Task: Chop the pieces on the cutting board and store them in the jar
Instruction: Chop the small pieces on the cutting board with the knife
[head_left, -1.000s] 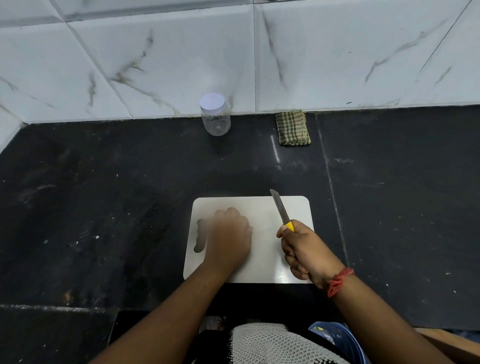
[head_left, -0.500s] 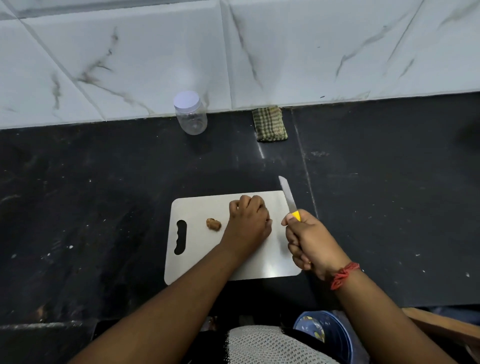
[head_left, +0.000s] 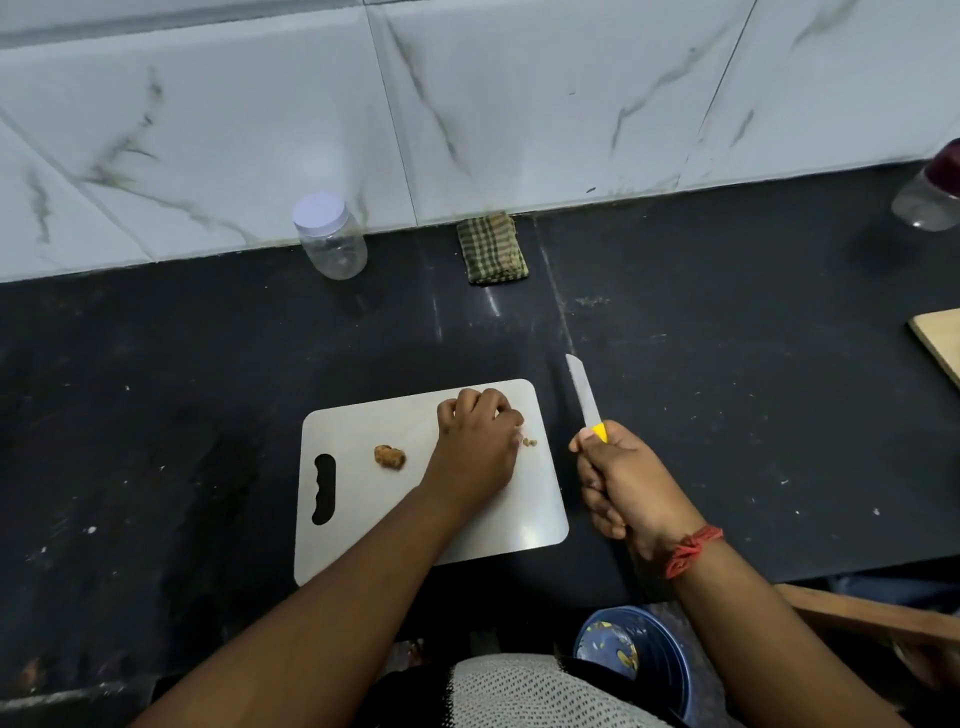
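Note:
A white cutting board (head_left: 363, 519) lies on the black counter. A brown lump (head_left: 389, 457) rests near its middle. My left hand (head_left: 475, 447) is curled on the board's far right part, fingers closed over a piece that is mostly hidden; small crumbs (head_left: 530, 442) lie beside it. My right hand (head_left: 623, 483) grips a yellow-handled knife (head_left: 584, 395) just off the board's right edge, blade pointing away from me above the counter. A clear jar with a white lid (head_left: 330, 236) stands closed at the back by the wall.
A folded green checked cloth (head_left: 492, 254) lies against the wall. A second jar (head_left: 930, 195) stands at far right, with a wooden board's corner (head_left: 940, 340) below it. A blue bucket (head_left: 639, 660) sits below the counter edge.
My left hand slid from the board's left to its right side, uncovering the brown lump. The knife hand shifted right, off the board. The camera view drifted, bringing the second jar into view.

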